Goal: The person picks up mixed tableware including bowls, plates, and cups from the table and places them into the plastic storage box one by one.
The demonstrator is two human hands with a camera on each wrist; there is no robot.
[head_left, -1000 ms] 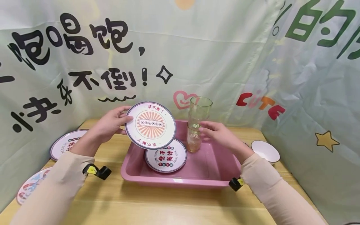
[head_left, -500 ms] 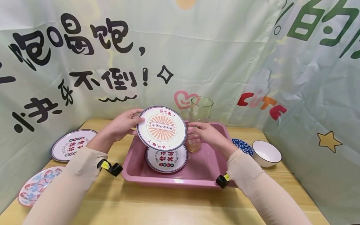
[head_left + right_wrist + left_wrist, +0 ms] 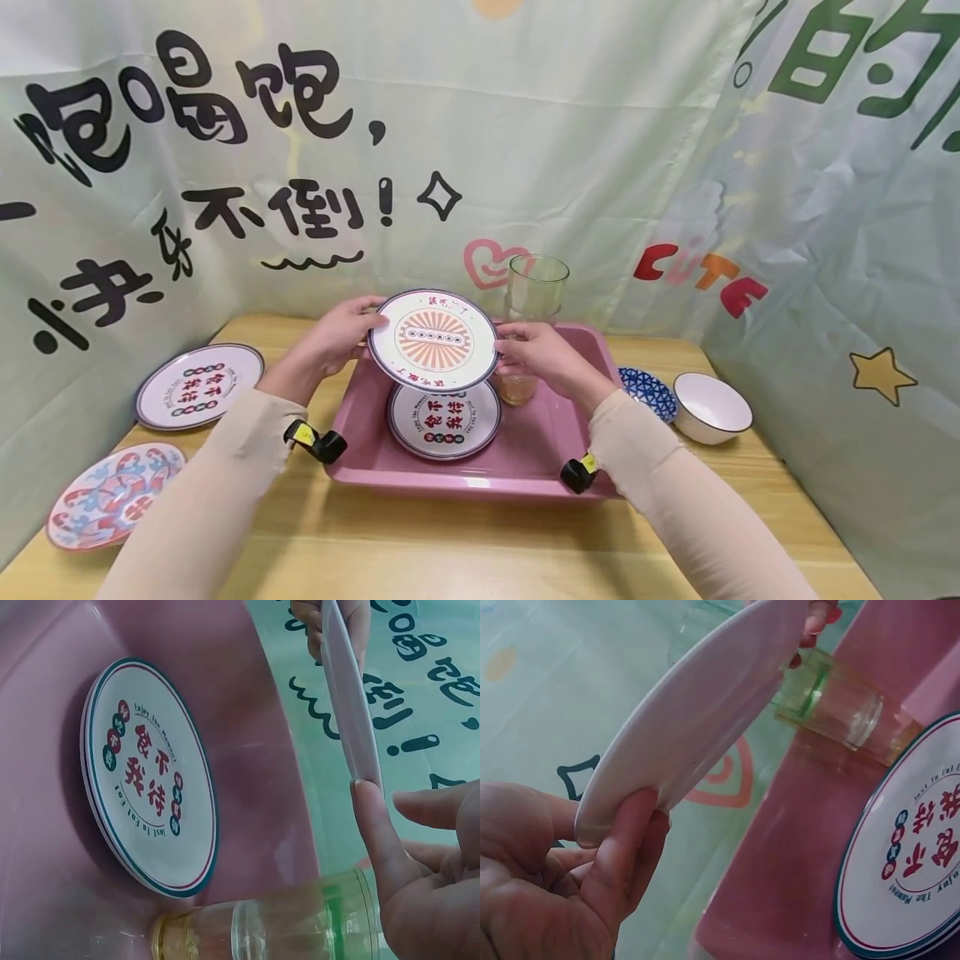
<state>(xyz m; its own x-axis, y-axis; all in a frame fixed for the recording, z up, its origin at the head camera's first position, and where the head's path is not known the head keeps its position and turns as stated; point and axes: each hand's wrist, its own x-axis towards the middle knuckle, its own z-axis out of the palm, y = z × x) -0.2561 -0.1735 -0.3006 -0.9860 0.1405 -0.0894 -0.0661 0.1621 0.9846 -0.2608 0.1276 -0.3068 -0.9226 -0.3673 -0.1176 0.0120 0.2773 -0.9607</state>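
My left hand (image 3: 339, 335) pinches the near end of the sunburst plate (image 3: 435, 340), thumb on the printed face, fingers curled beneath. My right hand (image 3: 536, 348) is loosely open at the opposite rim; one fingertip touches, another digit stands just off. Plate hangs tilted between both hands, above the pink tray (image 3: 558, 442). Below my hands: a red-lettered plate (image 3: 445, 425) inside the tray. Just behind my right hand, stacked glasses (image 3: 538, 287) stand upright. Right of it: blue-patterned dish (image 3: 647, 393), white bowl (image 3: 712, 407).
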